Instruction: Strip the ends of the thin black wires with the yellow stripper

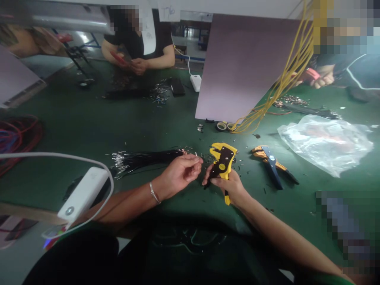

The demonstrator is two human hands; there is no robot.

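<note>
Two wire strippers (222, 162) (271, 166), two power banks (83, 194) (195, 82), two tape rolls (221, 126) (230, 126).

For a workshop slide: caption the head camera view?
Right hand grips a yellow wire stripper; left hand pinches a wire end near bundled black wires.

Green-topped workbench (74, 118) w/ black wire bundle (148, 159), blue/orange wire stripper (271, 166), clear plastic bag (323, 144). Also 2 tape rolls (221, 126), loose wire bits (243, 168).

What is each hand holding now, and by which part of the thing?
The right hand grips a yellow wire stripper by its handles, with the lower end sticking out below the hand. The left hand pinches a thin wire near its bare tip, between thumb and fingertips.
</note>
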